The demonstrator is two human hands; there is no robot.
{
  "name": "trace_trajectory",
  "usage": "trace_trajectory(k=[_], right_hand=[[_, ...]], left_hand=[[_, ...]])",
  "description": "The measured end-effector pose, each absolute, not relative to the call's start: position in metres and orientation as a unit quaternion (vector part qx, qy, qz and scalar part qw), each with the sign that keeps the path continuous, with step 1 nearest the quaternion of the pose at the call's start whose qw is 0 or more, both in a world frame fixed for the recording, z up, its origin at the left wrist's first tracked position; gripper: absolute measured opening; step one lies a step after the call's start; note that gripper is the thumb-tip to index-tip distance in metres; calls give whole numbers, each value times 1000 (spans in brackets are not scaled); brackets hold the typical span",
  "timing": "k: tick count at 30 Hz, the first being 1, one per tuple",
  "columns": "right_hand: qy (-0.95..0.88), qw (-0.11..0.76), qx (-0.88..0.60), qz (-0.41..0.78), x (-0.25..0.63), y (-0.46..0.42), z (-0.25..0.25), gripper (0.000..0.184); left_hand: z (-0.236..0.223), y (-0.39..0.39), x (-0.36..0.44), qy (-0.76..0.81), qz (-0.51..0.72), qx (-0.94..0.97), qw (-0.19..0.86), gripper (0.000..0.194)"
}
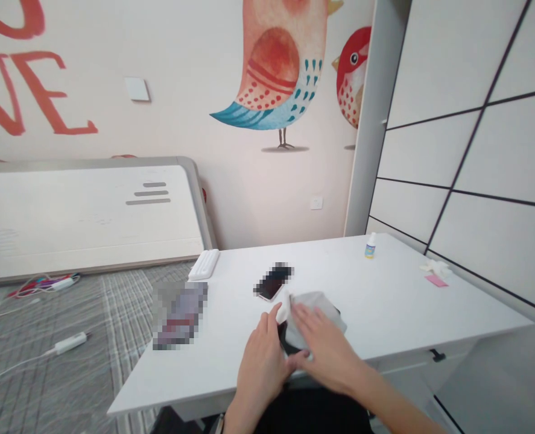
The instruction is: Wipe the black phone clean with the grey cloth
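Note:
In front of me at the table's near edge lies a light grey, cloth-like thing (325, 303) with a black part (291, 339) showing below and beside it. My right hand (325, 345) presses on the grey material, its fingers laid over it and its thumb reaching toward the left thumb. Around the left edge of the black part, my left hand (263, 358) is curled, with its fingertips by a white, tissue-like piece (284, 308). Both hands hide much of the black part, so its kind cannot be made out. Just beyond them is a phone (274, 282), partly blurred.
The white table (394, 289) also bears a blurred flat package (181, 316), a white ridged object (204, 264), a small bottle (370, 246), and a crumpled tissue (436, 269) by a pink slip (436, 281). Cables and a white power strip (70, 343) lie on the floor at left.

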State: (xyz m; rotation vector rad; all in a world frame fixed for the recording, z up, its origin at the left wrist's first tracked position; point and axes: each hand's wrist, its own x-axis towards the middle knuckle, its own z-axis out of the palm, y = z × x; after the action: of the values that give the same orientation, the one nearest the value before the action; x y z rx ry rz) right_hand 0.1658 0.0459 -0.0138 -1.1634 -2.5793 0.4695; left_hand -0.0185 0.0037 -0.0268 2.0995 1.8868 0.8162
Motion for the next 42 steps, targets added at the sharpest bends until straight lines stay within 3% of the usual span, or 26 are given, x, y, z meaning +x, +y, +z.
trace_trajectory(k=[2, 5, 7, 9, 11, 14, 16, 19, 22, 25, 29, 33, 36, 38, 42], right_hand=[[-911, 134, -347, 181, 164, 46, -15, 85], [-884, 126, -422, 160, 166, 49, -15, 76], [-871, 128, -451, 147, 166, 49, -15, 83], [-896, 134, -389, 168, 165, 48, -16, 91], [-916, 132, -325, 193, 165, 47, -16, 86], [-890, 131, -400, 173, 167, 51, -14, 74], [-876, 135, -436, 154, 166, 51, -13, 79], [-908, 128, -356, 178, 164, 49, -13, 89], [-899, 127, -377, 182, 167, 51, -13, 77], [-879, 131, -429, 159, 170, 53, -12, 80], [-922, 116, -317, 191, 172, 50, -12, 85], [-887, 115, -420, 154, 174, 51, -10, 79], [-911, 116, -350, 182, 171, 49, -11, 90], [-920, 111, -323, 196, 170, 48, -10, 86], [-882, 113, -428, 160, 169, 50, -9, 79]], left_hand=[[-27, 3, -19, 631, 282, 715, 100, 81], [-26, 2, -18, 635, 274, 715, 103, 84], [-26, 2, -18, 642, 268, 711, 102, 84], [-27, 2, -18, 641, 270, 711, 99, 82], [-28, 3, -18, 637, 274, 714, 95, 80], [-28, 3, -18, 640, 271, 713, 97, 81], [-26, 3, -18, 642, 269, 711, 99, 84], [-24, 2, -17, 644, 268, 710, 98, 81], [-23, 2, -17, 641, 266, 713, 101, 78], [-25, 2, -18, 640, 271, 712, 103, 83], [-29, 3, -19, 634, 280, 713, 102, 80], [-28, 4, -19, 636, 272, 715, 99, 84], [-26, 4, -18, 639, 267, 714, 99, 82], [-25, 4, -18, 639, 267, 715, 100, 81], [-29, 4, -18, 643, 261, 715, 89, 84]])
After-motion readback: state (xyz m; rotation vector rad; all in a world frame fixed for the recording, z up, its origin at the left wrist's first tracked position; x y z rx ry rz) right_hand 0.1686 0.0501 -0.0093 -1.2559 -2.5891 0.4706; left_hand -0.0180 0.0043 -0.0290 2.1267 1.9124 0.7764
